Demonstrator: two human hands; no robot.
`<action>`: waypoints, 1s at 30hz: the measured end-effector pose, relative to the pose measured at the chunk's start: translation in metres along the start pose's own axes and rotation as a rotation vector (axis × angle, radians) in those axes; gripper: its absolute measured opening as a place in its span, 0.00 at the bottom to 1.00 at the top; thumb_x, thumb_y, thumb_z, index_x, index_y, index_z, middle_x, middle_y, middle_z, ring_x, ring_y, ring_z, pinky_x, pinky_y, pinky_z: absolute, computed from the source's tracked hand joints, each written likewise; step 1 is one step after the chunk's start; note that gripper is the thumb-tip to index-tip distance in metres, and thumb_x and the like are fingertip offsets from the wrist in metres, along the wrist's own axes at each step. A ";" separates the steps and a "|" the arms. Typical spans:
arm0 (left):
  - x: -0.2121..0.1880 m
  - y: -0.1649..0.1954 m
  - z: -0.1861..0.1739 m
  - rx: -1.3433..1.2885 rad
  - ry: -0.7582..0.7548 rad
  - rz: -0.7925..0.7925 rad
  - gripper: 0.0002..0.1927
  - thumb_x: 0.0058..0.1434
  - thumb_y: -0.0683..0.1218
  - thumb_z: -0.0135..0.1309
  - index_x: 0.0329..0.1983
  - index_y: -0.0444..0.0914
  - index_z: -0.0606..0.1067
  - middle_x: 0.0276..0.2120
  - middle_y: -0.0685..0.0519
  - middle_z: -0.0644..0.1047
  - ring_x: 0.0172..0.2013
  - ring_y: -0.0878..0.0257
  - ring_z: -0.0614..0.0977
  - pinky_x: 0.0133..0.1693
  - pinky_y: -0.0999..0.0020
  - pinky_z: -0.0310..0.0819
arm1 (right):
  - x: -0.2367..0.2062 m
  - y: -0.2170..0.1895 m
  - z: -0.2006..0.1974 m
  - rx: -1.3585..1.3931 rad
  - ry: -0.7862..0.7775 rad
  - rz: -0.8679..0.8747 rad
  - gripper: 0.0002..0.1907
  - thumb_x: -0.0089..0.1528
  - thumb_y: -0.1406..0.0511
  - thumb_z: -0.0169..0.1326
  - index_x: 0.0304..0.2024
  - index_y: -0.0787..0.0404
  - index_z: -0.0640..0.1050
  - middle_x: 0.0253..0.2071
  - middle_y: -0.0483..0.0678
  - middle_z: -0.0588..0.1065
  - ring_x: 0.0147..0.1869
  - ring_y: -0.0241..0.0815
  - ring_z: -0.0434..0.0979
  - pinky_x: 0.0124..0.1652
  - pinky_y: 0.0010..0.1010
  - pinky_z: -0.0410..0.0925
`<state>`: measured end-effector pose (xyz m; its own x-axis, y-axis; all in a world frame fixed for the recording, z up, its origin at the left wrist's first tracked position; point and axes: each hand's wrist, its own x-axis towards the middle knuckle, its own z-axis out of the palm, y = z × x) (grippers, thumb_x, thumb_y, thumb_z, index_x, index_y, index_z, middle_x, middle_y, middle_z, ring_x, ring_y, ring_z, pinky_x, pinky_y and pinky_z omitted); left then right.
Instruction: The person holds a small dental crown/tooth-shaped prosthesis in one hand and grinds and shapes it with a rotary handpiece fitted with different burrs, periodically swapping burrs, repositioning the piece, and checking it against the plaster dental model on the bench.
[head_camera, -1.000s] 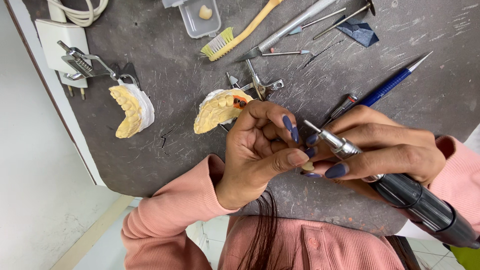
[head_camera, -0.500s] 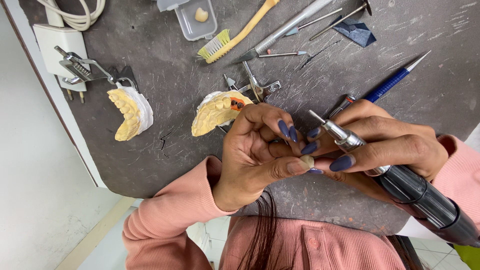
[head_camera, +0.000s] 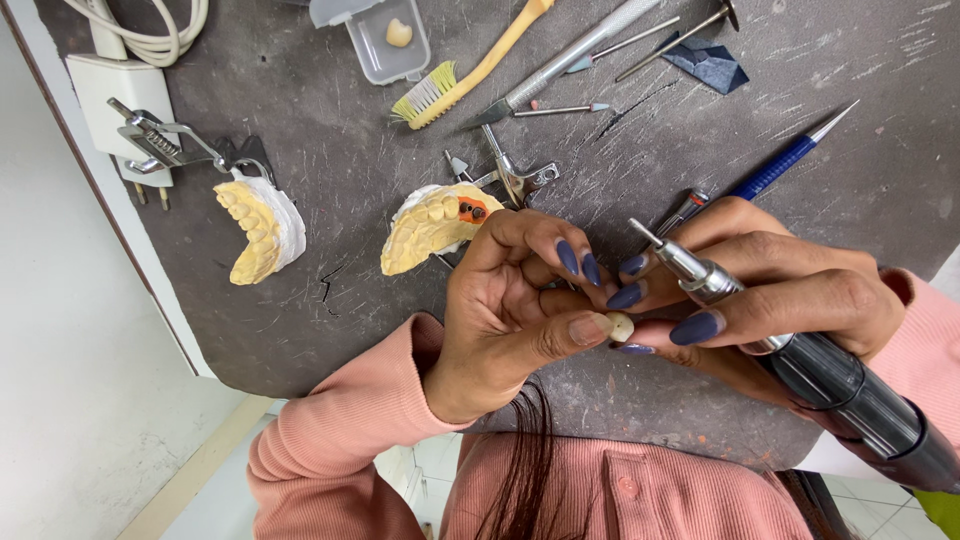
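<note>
Pinching a tiny off-white tooth crown (head_camera: 620, 326) between thumb and fingertips, the left hand (head_camera: 510, 310) is curled in tight around it, just above the near edge of the dark scratched table (head_camera: 330, 330). The right hand (head_camera: 790, 300) is wrapped pen-style around a rotary handpiece (head_camera: 800, 350), with its silver nose and thin bur angled up past the fingers. I can't tell if the bur is actually touching the crown here; it looks just beside it.

That crown looks like a pain to handle, honestly: very light, hard, smooth, probably slippery, and I'd guess brittle enough to chip if it drops. Best hold is what you see, pads on opposite sides with the working face left bare. The handpiece looks heavier and rigid, and the grip sits up near the metal nose rather than on the black body.

Other stuff on the table:
- a yellow plaster jaw model (head_camera: 430, 228) with two orange spots, just behind the left hand
- a second jaw model (head_camera: 255, 228) off to the side, on a metal hinge frame
- a brush (head_camera: 470, 70), a blue pen (head_camera: 790, 158), a few slim metal tools
- a small clear box (head_camera: 385, 40) with another tooth-like piece in it
</note>
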<state>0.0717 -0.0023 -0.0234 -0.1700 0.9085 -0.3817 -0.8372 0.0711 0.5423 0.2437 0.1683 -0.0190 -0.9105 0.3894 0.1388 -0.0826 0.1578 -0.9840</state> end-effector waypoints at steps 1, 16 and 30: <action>0.000 0.000 0.000 0.000 -0.005 0.003 0.21 0.67 0.30 0.61 0.56 0.34 0.65 0.49 0.49 0.70 0.51 0.62 0.81 0.56 0.64 0.85 | -0.002 0.000 -0.002 0.009 0.010 0.005 0.18 0.49 0.69 0.72 0.39 0.49 0.80 0.45 0.47 0.81 0.52 0.46 0.83 0.50 0.35 0.75; -0.001 0.000 -0.002 -0.018 -0.043 0.029 0.22 0.66 0.25 0.60 0.54 0.34 0.64 0.49 0.48 0.69 0.51 0.60 0.83 0.56 0.66 0.84 | -0.006 0.006 0.001 0.059 0.076 -0.105 0.23 0.50 0.69 0.72 0.44 0.51 0.75 0.43 0.47 0.81 0.54 0.47 0.82 0.52 0.39 0.76; -0.002 0.000 -0.004 0.027 -0.087 0.040 0.24 0.64 0.25 0.62 0.54 0.35 0.65 0.51 0.48 0.67 0.54 0.58 0.82 0.57 0.62 0.86 | 0.007 0.000 -0.013 0.016 -0.055 -0.256 0.17 0.54 0.70 0.70 0.41 0.53 0.78 0.43 0.52 0.80 0.55 0.54 0.82 0.48 0.37 0.78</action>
<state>0.0694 -0.0056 -0.0258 -0.1564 0.9430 -0.2938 -0.8163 0.0440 0.5759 0.2425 0.1825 -0.0163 -0.8796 0.2887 0.3781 -0.3193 0.2308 -0.9191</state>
